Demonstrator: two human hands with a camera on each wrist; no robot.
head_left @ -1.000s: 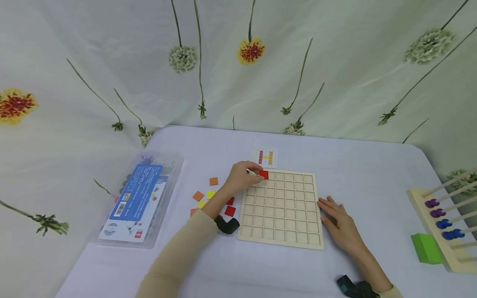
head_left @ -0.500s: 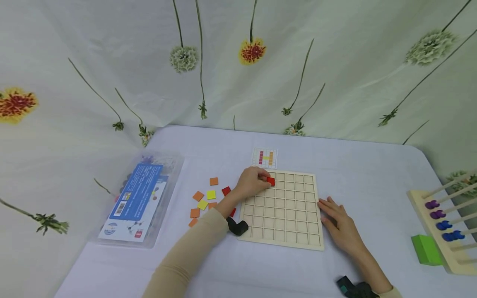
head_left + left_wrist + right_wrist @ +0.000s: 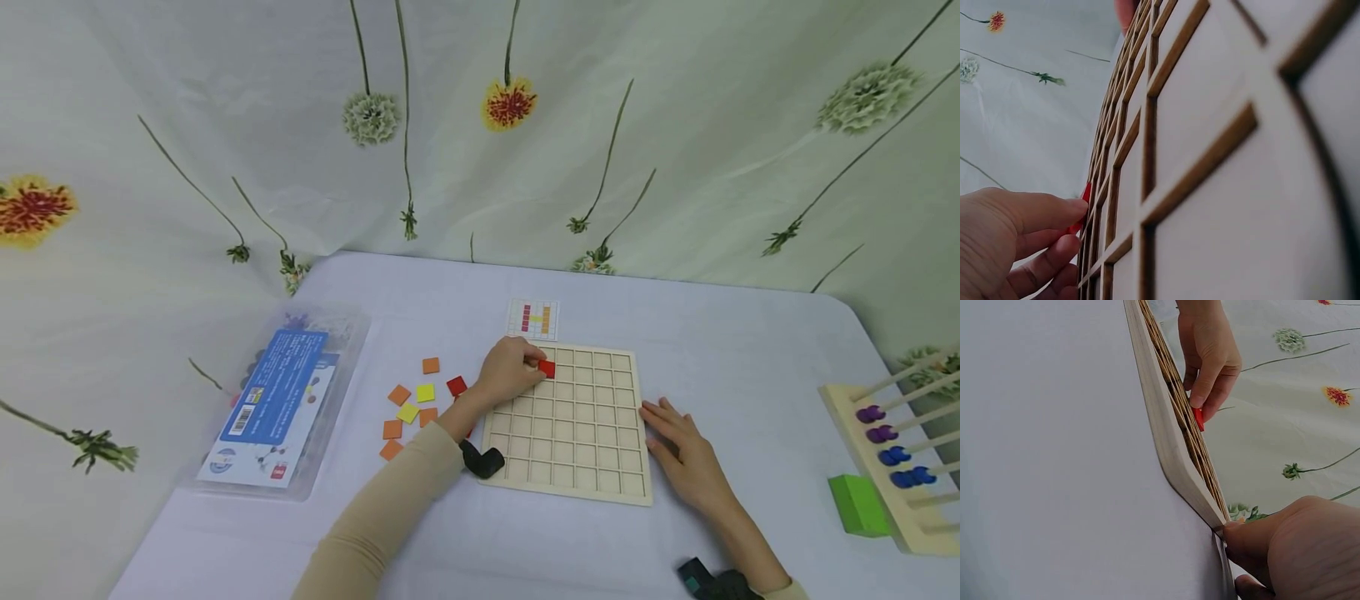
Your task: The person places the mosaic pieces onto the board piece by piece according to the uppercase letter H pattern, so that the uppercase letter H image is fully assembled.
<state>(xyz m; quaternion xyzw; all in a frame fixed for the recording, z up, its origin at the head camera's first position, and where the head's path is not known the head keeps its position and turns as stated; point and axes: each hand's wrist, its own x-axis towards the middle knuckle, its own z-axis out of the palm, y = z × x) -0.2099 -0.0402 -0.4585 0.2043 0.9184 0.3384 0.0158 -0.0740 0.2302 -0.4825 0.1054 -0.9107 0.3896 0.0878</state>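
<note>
My left hand (image 3: 512, 368) pinches a red square tile (image 3: 547, 369) between thumb and fingers. The tile is at a cell near the far left corner of the wooden grid board (image 3: 566, 425). In the left wrist view the red tile (image 3: 1085, 199) stands at the grid's surface, partly hidden by the thumb. The right wrist view shows the tile (image 3: 1198, 419) tilted against the grid. My right hand (image 3: 684, 450) rests at the board's right edge with its fingers extended, and its thumb touches the rim.
Loose orange (image 3: 398, 395), yellow (image 3: 425, 392) and red tiles (image 3: 457, 386) lie left of the board. Behind it is a small pattern card (image 3: 533, 318). A plastic case (image 3: 273, 408) sits at left; a green block (image 3: 858, 505) and bead frame (image 3: 892, 467) stand at right.
My left hand has moved right and slightly nearer with the red tile, from the board's far left corner to a cell further in. The right hand has stayed in place.
</note>
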